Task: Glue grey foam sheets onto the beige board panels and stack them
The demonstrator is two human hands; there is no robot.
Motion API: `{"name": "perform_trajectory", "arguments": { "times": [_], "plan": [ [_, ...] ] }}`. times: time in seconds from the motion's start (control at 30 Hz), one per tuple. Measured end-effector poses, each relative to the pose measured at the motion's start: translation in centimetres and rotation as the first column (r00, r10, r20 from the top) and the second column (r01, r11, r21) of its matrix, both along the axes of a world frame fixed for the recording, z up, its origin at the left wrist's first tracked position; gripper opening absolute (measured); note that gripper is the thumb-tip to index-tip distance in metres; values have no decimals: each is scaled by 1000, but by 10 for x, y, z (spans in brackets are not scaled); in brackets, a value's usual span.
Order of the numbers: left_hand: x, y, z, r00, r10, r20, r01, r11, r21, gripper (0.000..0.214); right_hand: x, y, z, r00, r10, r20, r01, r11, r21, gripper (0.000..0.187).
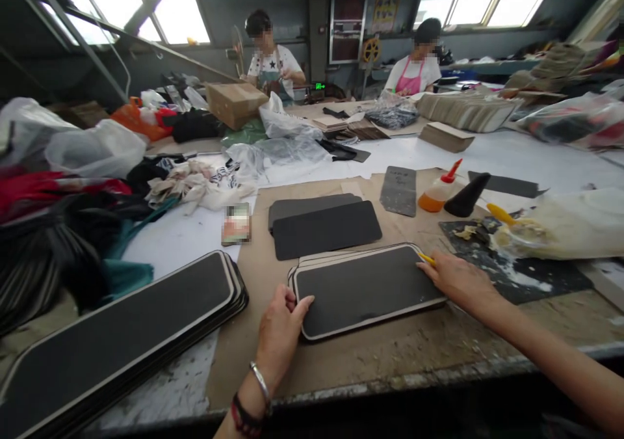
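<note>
Head view — panel (pixel 365 289) right of left hand (pixel 280 325) — touching.

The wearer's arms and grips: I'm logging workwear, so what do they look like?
The left grip is an ungloved hand; its wrist has a shiny silver bangle and, nearer the elbow, a dark bracelet with red in it. The right grip is ungloved too, with no wristwear showing. No sleeve shows on either forearm.
</note>
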State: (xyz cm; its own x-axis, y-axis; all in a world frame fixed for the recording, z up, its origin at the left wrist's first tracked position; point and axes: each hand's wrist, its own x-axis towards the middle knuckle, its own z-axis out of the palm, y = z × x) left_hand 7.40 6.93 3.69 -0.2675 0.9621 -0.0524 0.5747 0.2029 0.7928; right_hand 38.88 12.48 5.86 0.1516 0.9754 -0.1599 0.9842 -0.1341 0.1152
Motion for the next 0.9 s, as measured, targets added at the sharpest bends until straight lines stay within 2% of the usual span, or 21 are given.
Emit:
{"name": "perform_trajectory", "arguments": {
  "times": [0.17,0.23,0.33,0.4,0.5,0.57,0.77,0.9],
  "plan": [
    [2,-1,4,997,14,76,-17,999,40,27,0,-1,-1,1000,-22,-1,22,999,33,35],
    [3,-1,7,969,37,244,-50,998,46,28,2,1,-1,999,-24,-21,25,999,24,36],
    [3,2,10,825,60,563,-57,998,-23,32,4,4,-1,998,-41,-46,41,999,-1,39],
    [4,4,11,751,49,658,1,997,-75,37,3,5,0,996,-69,-56,67,997,-28,41],
    [4,6,11,701,14,713,100,988,-118,42,0,7,4,992,-107,-74,101,992,-73,42],
    [1,4,11,681,26,732,116,983,-142,42,-1,8,8,989,-117,-94,107,989,-103,42],
    [-28,-13,12,649,237,723,-21,955,-295,46,4,6,21,992,-30,-123,14,992,-128,35],
    [-43,-21,9,621,326,713,-62,927,-370,41,-6,0,19,981,56,-186,-79,990,-118,33]
  ]
}}
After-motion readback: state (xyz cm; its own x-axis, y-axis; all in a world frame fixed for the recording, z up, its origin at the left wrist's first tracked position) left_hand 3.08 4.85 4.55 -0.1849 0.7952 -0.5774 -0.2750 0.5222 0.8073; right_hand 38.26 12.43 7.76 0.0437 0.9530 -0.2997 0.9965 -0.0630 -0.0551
